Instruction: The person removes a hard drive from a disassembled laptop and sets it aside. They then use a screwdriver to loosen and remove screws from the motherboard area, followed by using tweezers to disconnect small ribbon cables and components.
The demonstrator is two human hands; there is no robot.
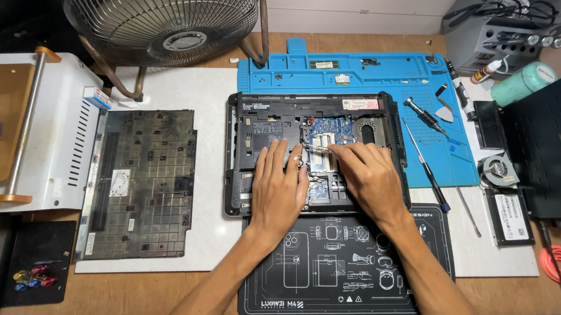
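An opened black laptop base [250, 120] lies upside down in the middle of the bench, its blue circuit board [326, 129] exposed. My left hand [279, 186] rests flat on the laptop's lower left part, fingers spread toward the board. My right hand [369, 176] lies over the right part, fingertips pinched at a small silver part on the board beside the left hand's fingers. What the fingertips grip is too small to make out.
A removed laptop bottom cover [139, 181] lies left. A blue repair mat [363, 72] sits behind, a black mat [345, 272] in front. Screwdrivers [426, 163], a cooling fan part [497, 169] and a drive [510, 217] lie right. A desk fan [166, 14] stands far left.
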